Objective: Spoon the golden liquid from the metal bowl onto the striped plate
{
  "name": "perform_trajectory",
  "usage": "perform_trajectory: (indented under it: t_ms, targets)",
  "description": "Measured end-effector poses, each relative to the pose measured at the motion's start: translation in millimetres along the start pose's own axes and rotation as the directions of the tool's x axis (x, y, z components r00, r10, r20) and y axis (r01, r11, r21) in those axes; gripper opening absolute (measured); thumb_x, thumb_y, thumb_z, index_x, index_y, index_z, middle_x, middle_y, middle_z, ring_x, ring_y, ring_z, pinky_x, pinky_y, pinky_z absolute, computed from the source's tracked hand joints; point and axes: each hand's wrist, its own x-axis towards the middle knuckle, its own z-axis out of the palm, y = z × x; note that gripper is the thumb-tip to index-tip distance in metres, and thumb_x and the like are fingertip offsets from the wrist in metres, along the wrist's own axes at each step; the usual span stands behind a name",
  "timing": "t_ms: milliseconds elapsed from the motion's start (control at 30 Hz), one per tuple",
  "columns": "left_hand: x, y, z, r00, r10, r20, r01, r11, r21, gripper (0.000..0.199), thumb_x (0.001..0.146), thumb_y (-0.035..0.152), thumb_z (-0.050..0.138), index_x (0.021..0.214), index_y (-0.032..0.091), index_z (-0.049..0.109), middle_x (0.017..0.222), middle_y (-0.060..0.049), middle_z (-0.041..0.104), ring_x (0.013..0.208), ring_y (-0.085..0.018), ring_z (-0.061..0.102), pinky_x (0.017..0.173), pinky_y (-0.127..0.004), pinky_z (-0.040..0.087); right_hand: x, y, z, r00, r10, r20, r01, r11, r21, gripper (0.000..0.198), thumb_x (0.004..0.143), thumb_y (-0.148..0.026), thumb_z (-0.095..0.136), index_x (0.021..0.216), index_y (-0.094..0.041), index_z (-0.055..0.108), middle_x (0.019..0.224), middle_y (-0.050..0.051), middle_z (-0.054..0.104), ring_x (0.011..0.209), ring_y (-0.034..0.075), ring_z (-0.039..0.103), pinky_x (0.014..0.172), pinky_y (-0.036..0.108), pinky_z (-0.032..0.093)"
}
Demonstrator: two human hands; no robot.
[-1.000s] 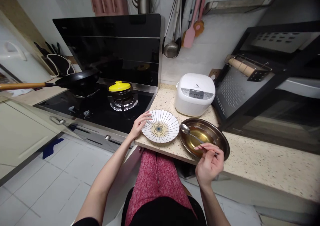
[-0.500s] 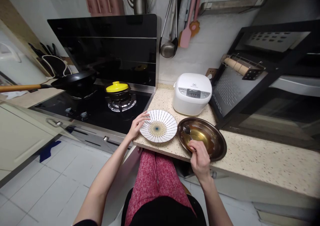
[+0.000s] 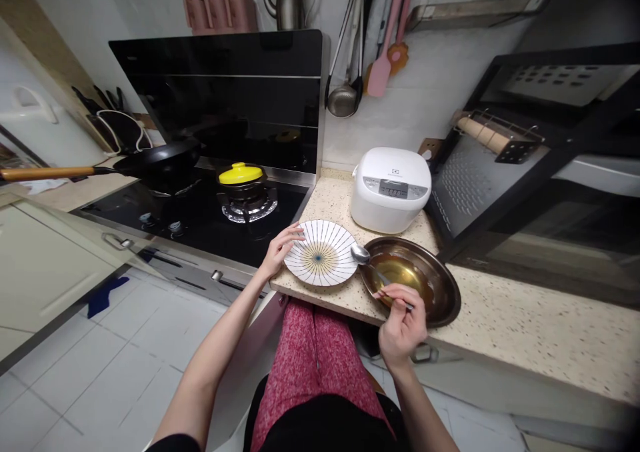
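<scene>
Pinching spoon (image 3: 361,255) in right hand (image 3: 403,332) over metal basin (image 3: 445,282) at front edge of surface (image 3: 525,319), resting left hand (image 3: 277,253), spread, on plate (image 3: 323,276) near front-left corner.

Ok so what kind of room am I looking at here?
A kitchen, most likely a home one: there is a gas stove with a wok on it, a rice cooker on the counter, and utensils hanging on the wall.

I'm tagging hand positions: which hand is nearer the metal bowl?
Right. The right hand, holding the spoon, is over the near side of the metal bowl; the left hand is farther off, at the left edge of the plate beside the bowl.
</scene>
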Motion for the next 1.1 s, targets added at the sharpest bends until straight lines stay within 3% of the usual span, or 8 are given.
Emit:
perform_trajectory:
  t_ms: [200, 367, 633, 867, 1100]
  targets:
    - [-1, 1, 1, 1.0, -0.012, -0.007, 0.012, 1.0, 0.003, 0.037, 0.102, 0.043, 0.053, 0.11, 0.019, 0.08, 0.134, -0.016, 0.07, 0.147, -0.037, 0.049, 0.123, -0.062, 0.033, -14, 4, 25, 0.984, 0.04, 0.172, -0.038, 0.999, -0.012, 0.022, 0.105, -0.019, 0.045, 0.093, -0.022, 0.062, 0.086, 0.003, 0.066, 0.081, 0.017, 0.065, 0.073, 0.032, 0.054]
    - [-1, 0, 1, 1.0, -0.008, -0.006, 0.008, 1.0, 0.004, 0.037, 0.102, 0.044, 0.054, 0.11, 0.019, 0.08, 0.132, -0.015, 0.07, 0.146, -0.037, 0.049, 0.123, -0.061, 0.033, -20, 11, 35, 0.969, 0.065, 0.236, -0.06, 0.998, -0.029, 0.021, 0.105, -0.019, 0.045, 0.095, -0.022, 0.063, 0.089, 0.002, 0.066, 0.076, 0.015, 0.063, 0.07, 0.029, 0.052]
    - [-1, -1, 1, 1.0, -0.009, -0.004, 0.009, 1.0, -0.002, 0.038, 0.102, 0.045, 0.054, 0.109, 0.019, 0.08, 0.132, -0.016, 0.071, 0.146, -0.037, 0.049, 0.122, -0.061, 0.034, -24, 14, 41, 0.947, 0.199, 0.253, -0.205, 0.979, -0.001, 0.024, 0.106, -0.027, 0.046, 0.091, -0.021, 0.063, 0.087, 0.002, 0.064, 0.069, 0.013, 0.059, 0.064, 0.027, 0.051]
    - [0, 1, 0, 1.0, -0.015, -0.003, 0.015, 1.0, 0.009, 0.039, 0.102, 0.047, 0.053, 0.109, 0.019, 0.08, 0.132, -0.016, 0.071, 0.146, -0.037, 0.049, 0.122, -0.062, 0.034, -28, 13, 45, 0.922, 0.3, 0.244, -0.339, 0.931, 0.137, 0.024, 0.106, -0.033, 0.049, 0.09, -0.02, 0.062, 0.085, 0.002, 0.064, 0.068, 0.013, 0.061, 0.06, 0.026, 0.054]
    - [1, 3, 1, 1.0, -0.009, -0.005, 0.009, 1.0, 0.0, 0.038, 0.102, 0.046, 0.054, 0.109, 0.019, 0.08, 0.131, -0.016, 0.071, 0.146, -0.038, 0.05, 0.121, -0.061, 0.035, -28, 10, 45, 0.915, 0.343, 0.212, -0.388, 0.894, 0.225, 0.024, 0.105, -0.035, 0.051, 0.089, -0.02, 0.061, 0.086, 0.002, 0.062, 0.07, 0.014, 0.063, 0.06, 0.027, 0.054]
